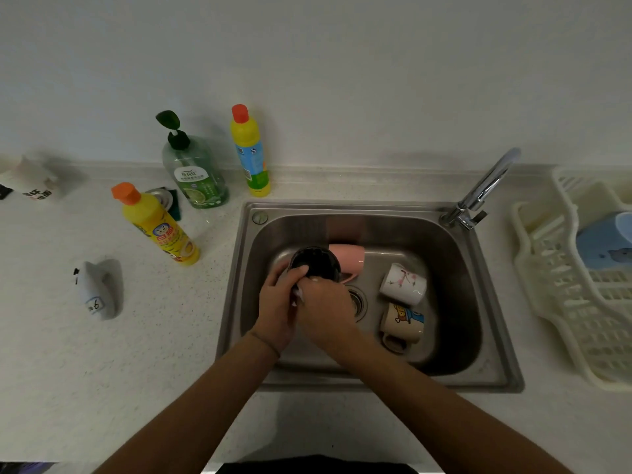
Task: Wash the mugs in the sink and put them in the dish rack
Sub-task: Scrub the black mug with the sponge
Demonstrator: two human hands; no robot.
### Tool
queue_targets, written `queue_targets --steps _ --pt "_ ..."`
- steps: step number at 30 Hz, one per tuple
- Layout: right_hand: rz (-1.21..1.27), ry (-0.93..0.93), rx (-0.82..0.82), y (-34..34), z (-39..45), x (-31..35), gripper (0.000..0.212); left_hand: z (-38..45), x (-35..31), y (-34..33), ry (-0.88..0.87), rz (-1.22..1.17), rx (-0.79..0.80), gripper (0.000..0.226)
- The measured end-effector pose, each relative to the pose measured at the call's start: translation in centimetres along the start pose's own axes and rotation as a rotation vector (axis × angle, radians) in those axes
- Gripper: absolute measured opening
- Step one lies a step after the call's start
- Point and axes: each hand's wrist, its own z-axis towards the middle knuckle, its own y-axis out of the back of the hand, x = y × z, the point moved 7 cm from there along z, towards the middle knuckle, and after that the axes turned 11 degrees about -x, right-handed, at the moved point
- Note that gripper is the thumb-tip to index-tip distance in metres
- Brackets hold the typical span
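From the head camera, both hands meet over the sink [492,336]. The left hand [275,313] curls round the side of a black mug [316,263], gripping it with its mouth tilted up and away. The right hand [326,311] presses against the mug's near side, fingers bent round something white and small that is too hidden to name. Just beyond the hands a pink mug [349,256] lies on its side; right of the right hand lie a white flowered mug [403,283] and a beige cartoon mug [403,325]. Far to the right, on the desk [102,371], the dish rack [564,302] holds a blue mug [605,241]. Left of the left hand stand three soap bottles [157,225].
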Motion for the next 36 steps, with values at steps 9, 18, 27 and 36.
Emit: queue_targets --steps 9,18,27,36 --pt "-0.154 0.221 0.168 -0.8 -1.3 -1.6 0.027 1.0 -1.2 1.2 -0.013 0.303 -0.058 0.028" --pt "-0.118 0.312 0.165 0.7 -1.6 -1.8 0.017 1.4 -1.8 0.9 0.122 0.448 0.068 0.023" --pt "0.079 0.052 -0.029 0.7 0.3 -0.6 0.022 1.7 -0.7 -1.4 0.018 0.058 -0.053 0.039" --pt "0.154 -0.017 0.142 -1.6 -0.6 -0.6 0.025 1.4 -1.2 -0.6 -0.045 0.207 -0.039 0.043"
